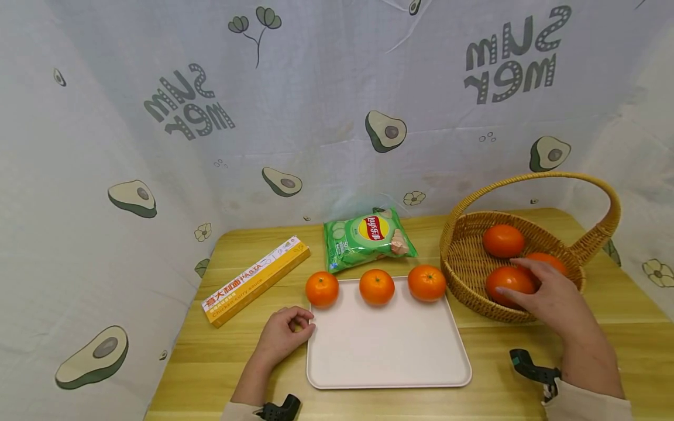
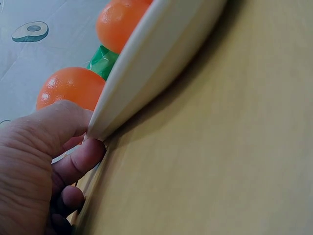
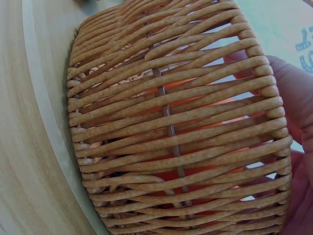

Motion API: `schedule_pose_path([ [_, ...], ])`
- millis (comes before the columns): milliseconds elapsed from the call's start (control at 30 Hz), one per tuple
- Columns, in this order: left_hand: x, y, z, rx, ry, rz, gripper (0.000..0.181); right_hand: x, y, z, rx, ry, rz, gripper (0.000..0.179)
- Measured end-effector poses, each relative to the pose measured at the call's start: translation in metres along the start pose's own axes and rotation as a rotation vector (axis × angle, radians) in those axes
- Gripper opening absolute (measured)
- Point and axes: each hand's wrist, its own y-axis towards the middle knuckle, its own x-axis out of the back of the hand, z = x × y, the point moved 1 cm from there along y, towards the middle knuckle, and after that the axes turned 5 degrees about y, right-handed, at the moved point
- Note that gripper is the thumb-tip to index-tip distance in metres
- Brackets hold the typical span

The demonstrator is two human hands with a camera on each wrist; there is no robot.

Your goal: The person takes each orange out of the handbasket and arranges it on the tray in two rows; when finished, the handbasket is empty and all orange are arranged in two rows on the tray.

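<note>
My left hand (image 1: 286,333) is at the left edge of a white tray (image 1: 387,351), its thumb and forefinger pinching the rim, as the left wrist view shows close up. Inside a wicker basket (image 1: 463,295), my right hand (image 1: 553,298) grips the front orange (image 1: 509,285), thumb on its near left side and fingers over its top. Two more oranges lie there, one behind (image 1: 503,240) and one partly hidden by the hand (image 1: 547,262). Along the tray's far edge sit a left orange (image 1: 322,289), a middle orange (image 1: 377,287) and a right orange (image 1: 426,283).
A green bag of chips (image 1: 368,238) lies behind the tray. To the left, a yellow pasta box (image 1: 256,280) lies at a slant on the wooden table (image 1: 210,362). The basket's tall handle (image 1: 537,175) arches over its fruit. A printed curtain (image 1: 326,117) hangs behind the table.
</note>
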Motion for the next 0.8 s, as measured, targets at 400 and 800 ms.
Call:
schedule_pose_path([
  [400,-0.0011,-0.0008,0.0001,-0.009,0.0,-0.01,0.013,-0.0023,0.0026,-0.0005,0.015,-0.011,0.018,0.084],
  [800,-0.0006,-0.0008,-0.0007,-0.006,-0.003,-0.008,0.013,-0.0021,0.0022,0.0001,0.02,-0.018,0.027,0.083],
])
